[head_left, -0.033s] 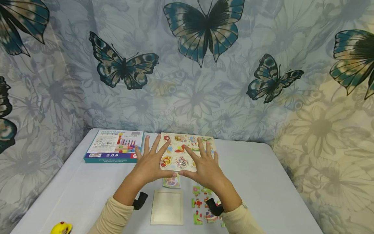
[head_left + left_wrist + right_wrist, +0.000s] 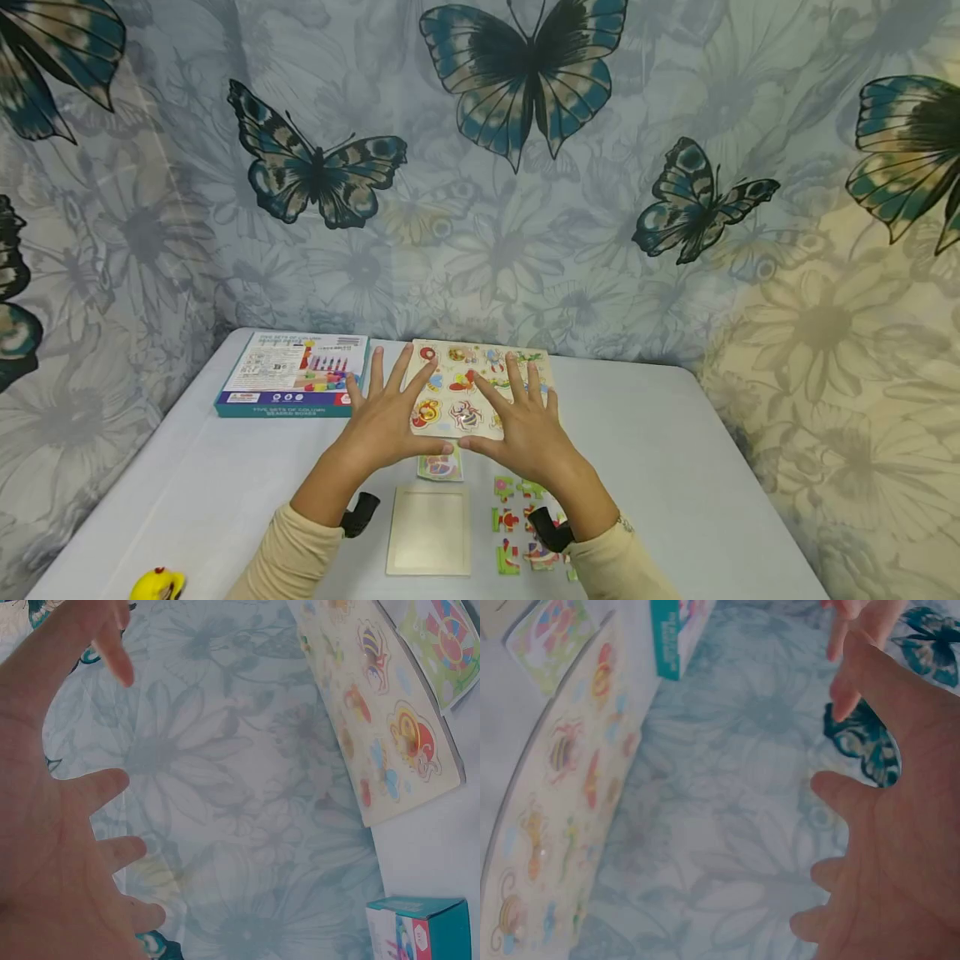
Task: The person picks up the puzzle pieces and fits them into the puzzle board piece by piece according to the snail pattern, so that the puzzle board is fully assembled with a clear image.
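Both hands hover over the table with fingers spread wide and nothing held. In the head view, my left hand [image 2: 381, 425] covers the left edge of an insect-picture puzzle board [image 2: 467, 414], and my right hand [image 2: 534, 433] covers its right part. The thumb tips come close together near the board's front edge. Just below them lies a small picture card [image 2: 441, 468]. Nearer to me is a shallow wooden puzzle tray [image 2: 428, 533], with nothing in it. Several loose jigsaw pieces [image 2: 508, 560] lie to its right, some hidden by the right wrist.
A teal-edged toy box [image 2: 292, 379] lies at the back left of the white-covered table [image 2: 660, 467]. A yellow toy [image 2: 157, 585] is cut off at the lower left. Butterfly-printed fabric [image 2: 517, 250] hangs behind the table. Each wrist wears a black mount [image 2: 361, 515].
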The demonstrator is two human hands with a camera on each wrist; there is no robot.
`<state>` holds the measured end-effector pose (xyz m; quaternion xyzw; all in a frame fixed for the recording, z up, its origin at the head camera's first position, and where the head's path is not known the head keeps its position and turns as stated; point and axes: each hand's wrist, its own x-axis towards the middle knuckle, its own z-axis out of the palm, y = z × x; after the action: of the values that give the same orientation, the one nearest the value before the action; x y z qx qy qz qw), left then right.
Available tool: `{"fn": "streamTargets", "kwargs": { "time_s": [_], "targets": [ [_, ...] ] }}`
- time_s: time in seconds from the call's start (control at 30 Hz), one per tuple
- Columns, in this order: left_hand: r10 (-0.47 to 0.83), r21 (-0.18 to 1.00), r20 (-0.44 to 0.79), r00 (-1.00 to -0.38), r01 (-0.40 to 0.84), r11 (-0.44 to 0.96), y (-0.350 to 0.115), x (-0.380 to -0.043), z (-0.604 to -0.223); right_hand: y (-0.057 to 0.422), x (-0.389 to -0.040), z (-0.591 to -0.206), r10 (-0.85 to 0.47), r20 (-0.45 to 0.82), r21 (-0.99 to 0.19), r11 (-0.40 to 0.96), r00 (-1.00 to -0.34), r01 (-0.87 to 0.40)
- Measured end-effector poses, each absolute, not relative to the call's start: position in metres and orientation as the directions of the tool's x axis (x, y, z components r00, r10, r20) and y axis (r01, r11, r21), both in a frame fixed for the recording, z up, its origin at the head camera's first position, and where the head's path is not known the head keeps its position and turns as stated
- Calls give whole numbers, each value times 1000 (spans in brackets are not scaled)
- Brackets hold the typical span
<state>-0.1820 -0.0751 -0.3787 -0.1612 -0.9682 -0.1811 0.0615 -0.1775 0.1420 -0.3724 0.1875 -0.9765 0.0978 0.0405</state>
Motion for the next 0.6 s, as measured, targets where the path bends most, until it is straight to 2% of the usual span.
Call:
{"fn": "streamTargets", "kwargs": {
  "time_s": [0.6],
  "targets": [
    [312,317,198,-929,361,877,-72,-177,-377,140,-175,-372,-342,137,-164,918,-930,-362]
  ]
}}
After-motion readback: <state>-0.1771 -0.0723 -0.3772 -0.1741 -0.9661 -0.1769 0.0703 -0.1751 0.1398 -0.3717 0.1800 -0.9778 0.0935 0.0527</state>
